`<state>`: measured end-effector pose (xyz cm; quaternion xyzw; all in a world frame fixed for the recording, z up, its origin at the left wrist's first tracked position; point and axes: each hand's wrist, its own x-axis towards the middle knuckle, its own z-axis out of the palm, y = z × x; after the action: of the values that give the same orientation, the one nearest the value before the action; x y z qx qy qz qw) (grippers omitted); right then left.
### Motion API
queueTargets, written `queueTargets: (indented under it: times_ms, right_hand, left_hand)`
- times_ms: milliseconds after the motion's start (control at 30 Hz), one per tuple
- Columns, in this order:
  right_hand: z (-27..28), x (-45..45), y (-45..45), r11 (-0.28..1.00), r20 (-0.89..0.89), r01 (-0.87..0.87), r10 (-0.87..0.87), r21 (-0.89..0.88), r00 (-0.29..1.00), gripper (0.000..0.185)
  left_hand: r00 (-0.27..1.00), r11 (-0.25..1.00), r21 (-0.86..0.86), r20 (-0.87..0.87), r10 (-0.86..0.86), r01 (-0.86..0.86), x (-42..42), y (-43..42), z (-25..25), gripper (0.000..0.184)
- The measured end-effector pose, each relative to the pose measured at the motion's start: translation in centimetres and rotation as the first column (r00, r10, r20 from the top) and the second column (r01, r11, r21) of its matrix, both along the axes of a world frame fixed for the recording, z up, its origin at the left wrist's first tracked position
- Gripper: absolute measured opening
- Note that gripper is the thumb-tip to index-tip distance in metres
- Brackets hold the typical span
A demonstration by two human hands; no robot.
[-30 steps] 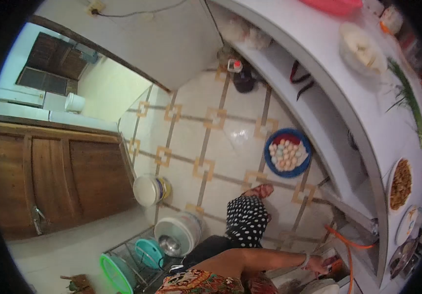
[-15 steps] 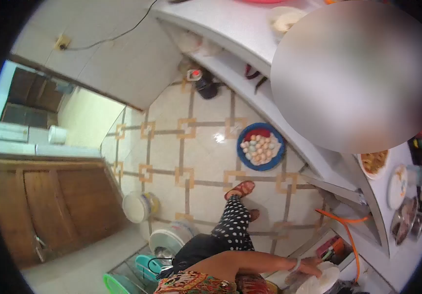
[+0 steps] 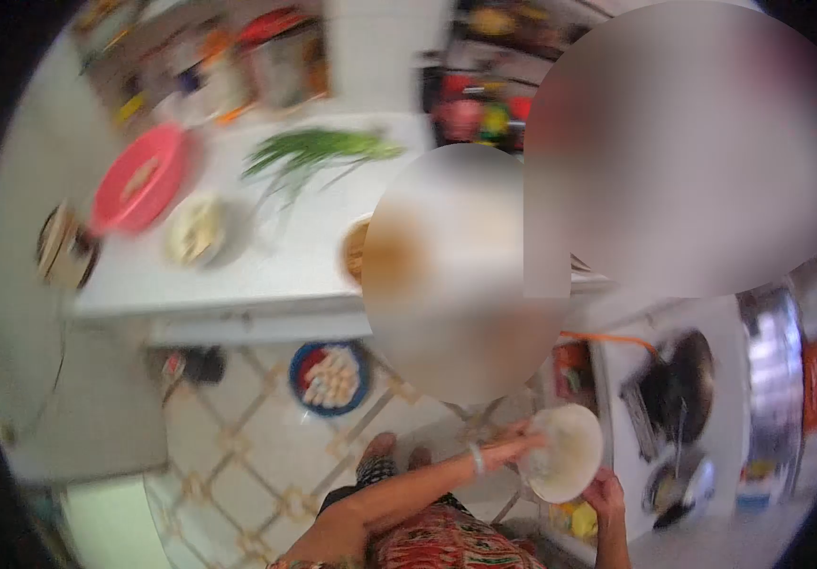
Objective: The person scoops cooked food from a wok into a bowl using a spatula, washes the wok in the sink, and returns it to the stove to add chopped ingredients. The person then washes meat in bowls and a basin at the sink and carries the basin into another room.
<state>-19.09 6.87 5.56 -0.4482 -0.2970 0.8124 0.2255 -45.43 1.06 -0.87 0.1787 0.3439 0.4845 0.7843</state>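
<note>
A round white bowl (image 3: 563,453) is held in front of my body, over the floor beside the stove counter. My left hand (image 3: 514,448), with a bracelet at the wrist, is at the bowl's left side with its fingers over the rim. At the lower right, my right hand (image 3: 604,493) grips the rim. Motion smears the fingers of both hands, and I cannot make out what is inside the bowl.
A black wok (image 3: 688,379) and a smaller pan (image 3: 679,488) stand on the counter at right. Eggs (image 3: 332,376) fill a blue basin (image 3: 296,400) on the floor. Green onions (image 3: 323,152) and a pink basin (image 3: 176,156) lie on the white counter. Blurred patches hide the upper right.
My view has swung right toward the counters and stove. The white bowl is raised into fuller view, and my right hand now shows on its rim.
</note>
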Motion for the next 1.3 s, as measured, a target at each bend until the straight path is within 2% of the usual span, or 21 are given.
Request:
queueTargets:
  times_ms: [33,100,200,267,400,500,533,600,667,733,833,900,933,967,1000,1033,1133,1200,1233,1267,1300]
  right_hand:
    - [-0.1,0.4,-0.2,0.998,0.015,0.068,-0.068,0.012,0.998,0.036]
    - [0.0,1.3,-0.2,0.979,0.029,0.201,-0.202,0.016,0.979,0.027]
    - [0.9,3.8,0.0,0.906,-0.08,0.42,-0.416,0.041,0.906,0.013]
    - [2.1,4.7,-0.2,0.852,-0.087,0.482,-0.474,0.206,0.876,0.011]
    - [8.1,0.9,0.7,0.707,0.263,0.25,-0.531,0.661,0.806,0.007]
    - [11.5,-3.1,0.8,0.53,0.328,-0.01,-0.509,0.848,0.796,0.014]
    - [12.2,-4.1,1.0,0.465,0.379,-0.138,-0.479,0.875,0.792,0.018]
    - [12.8,-5.4,1.0,0.302,0.444,-0.344,-0.388,0.889,0.808,0.023]
    - [11.9,-5.8,0.1,-0.079,0.391,-0.439,-0.336,0.895,0.857,0.023]
    - [14.5,-4.2,-1.0,-0.155,0.493,-0.563,-0.334,0.812,0.803,0.024]
    - [14.8,3.3,0.7,-0.144,0.347,-0.483,-0.525,0.864,0.777,0.027]
    - [14.7,10.6,4.1,-0.023,0.327,-0.565,-0.796,0.825,0.51,0.023]
    - [13.4,14.6,6.3,0.075,0.305,-0.473,-0.849,0.878,0.431,0.024]
    - [11.3,18.6,8.7,0.16,0.294,-0.366,-0.891,0.917,0.345,0.025]
    - [8.3,22.4,10.7,0.238,0.352,-0.413,-0.909,0.879,0.225,0.025]
    - [5.4,25.3,12.4,0.319,0.402,-0.448,-0.91,0.835,0.1,0.026]
    - [0.3,28.8,15.8,0.835,0.821,-0.092,-0.505,0.543,0.267,0.024]
    - [-1.9,29.2,17.0,0.878,0.6,0.308,-0.476,0.367,0.643,0.021]
    - [-2.7,29.3,17.5,0.869,0.416,0.452,-0.493,0.2,0.764,0.02]
    - [-3.8,29.7,17.9,0.837,0.393,0.499,-0.547,0.225,0.739,0.02]
    - [-4.4,30.0,18.4,0.802,0.369,0.543,-0.597,0.249,0.712,0.02]
  left_hand:
    - [1.0,0.999,-0.03,0.025,-0.019,0.02,0.8,0.1,-0.7,0.051]
    - [0.986,0.989,-0.073,-0.09,-0.138,0.132,-0.1,0.9,1.0,0.047]
    - [0.991,0.99,-0.099,0.093,-0.093,0.102,0.9,1.4,2.7,0.044]
    - [0.981,0.981,-0.117,0.13,-0.141,0.157,1.4,1.8,3.6,0.044]
    - [0.953,0.979,-0.055,0.244,-0.179,0.198,4.4,4.4,5.1,0.045]
    - [0.952,0.968,-0.008,0.184,-0.244,0.249,6.8,7.5,8.4,0.041]
    - [0.949,0.965,0.007,0.181,-0.259,0.262,7.5,8.4,9.4,0.04]
    - [0.914,0.947,0.002,0.261,-0.31,0.321,9.9,12.4,5.6,0.038]
    - [0.921,0.951,0.057,0.239,-0.308,0.304,11.9,15.4,4.8,0.037]
    - [0.964,0.958,0.187,0.119,-0.24,0.215,13.9,19.2,8.6,0.039]
    - [0.997,0.959,0.282,0.059,-0.058,0.039,17.1,24.3,8.8,0.036]
    - [0.965,0.825,0.537,-0.259,-0.039,0.177,19.5,30.5,5.4,0.03]
    - [0.92,0.736,0.631,-0.39,0.031,0.243,20.8,33.6,3.7,0.027]
    - [0.98,0.856,0.495,-0.187,-0.062,0.148,22.3,34.8,5.0,0.025]
    - [0.993,0.945,0.315,0.038,-0.109,0.091,23.6,35.8,6.6,0.024]
    - [0.972,0.982,0.113,0.165,-0.168,0.15,25.0,36.6,9.2,0.02]
    - [0.974,0.981,0.078,0.131,-0.187,0.178,27.6,41.0,8.0,0.02]
    - [0.952,0.8,0.549,-0.291,-0.09,0.243,28.8,46.1,2.3,0.024]
    - [0.955,0.799,0.543,-0.27,-0.124,0.258,29.5,47.0,1.5,0.023]
    - [0.955,0.798,0.538,-0.249,-0.158,0.272,30.3,47.9,0.7,0.023]
    - [0.959,0.913,0.31,0.012,-0.282,0.265,30.8,48.1,1.6,0.02]
